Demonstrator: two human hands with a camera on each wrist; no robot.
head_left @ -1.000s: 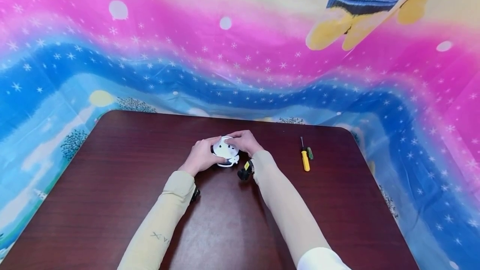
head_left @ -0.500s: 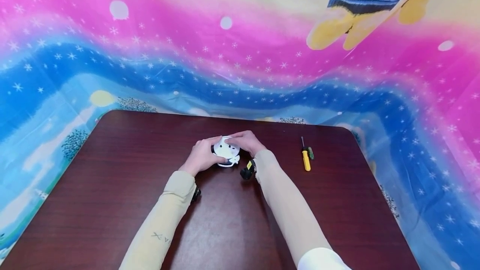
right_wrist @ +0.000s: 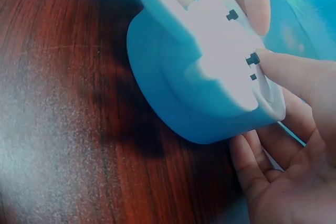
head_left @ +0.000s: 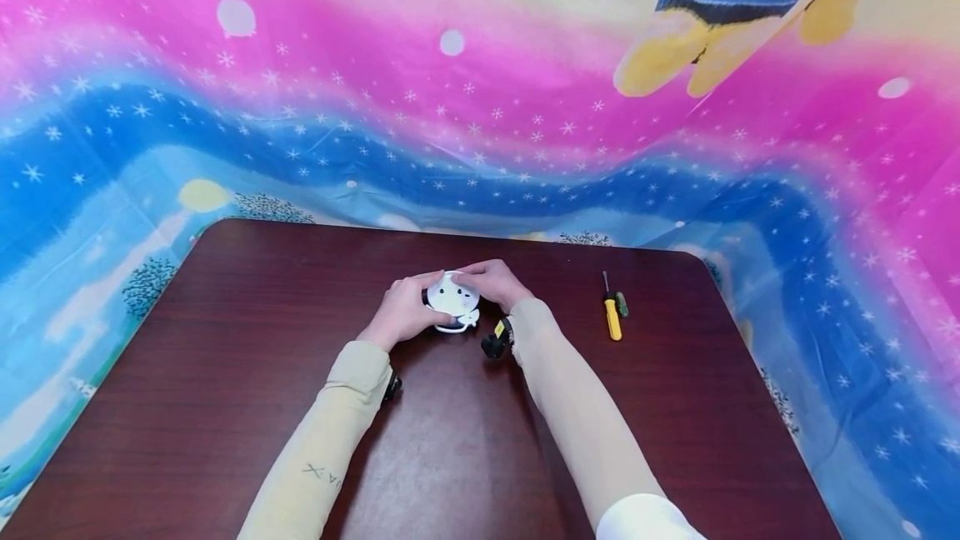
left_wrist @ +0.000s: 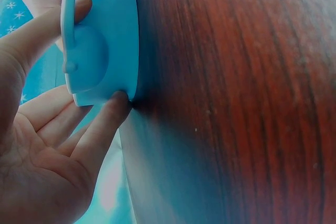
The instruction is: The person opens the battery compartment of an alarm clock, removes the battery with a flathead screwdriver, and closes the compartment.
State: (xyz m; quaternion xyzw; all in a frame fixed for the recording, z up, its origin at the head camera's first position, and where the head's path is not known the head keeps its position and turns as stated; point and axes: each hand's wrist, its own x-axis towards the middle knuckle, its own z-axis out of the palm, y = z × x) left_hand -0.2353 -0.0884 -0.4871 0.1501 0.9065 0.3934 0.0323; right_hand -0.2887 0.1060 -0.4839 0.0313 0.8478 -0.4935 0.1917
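Note:
A white, rounded plastic casing (head_left: 454,300) with small dark slots on its top face is held between both hands near the back middle of the table. My left hand (head_left: 403,312) grips its left side, thumb at the near edge and fingers round the far side. On the other side my right hand (head_left: 493,283) grips the far right edge, its thumb over the top face. Seen from the left wrist, the casing (left_wrist: 118,45) looks bluish, with fingertips low on its side wall close to the tabletop. In the right wrist view a curved rim runs along the casing (right_wrist: 173,98).
On the dark red-brown wooden table (head_left: 247,340), right of the hands, lies a screwdriver (head_left: 612,319) with a yellow and black handle. Beside it is a small green object (head_left: 622,305). A colourful printed cloth (head_left: 465,157) hangs behind the table and round its sides.
My right wrist has shifted very slightly to the right. Both hands keep their grip on the casing, which stays in the same place.

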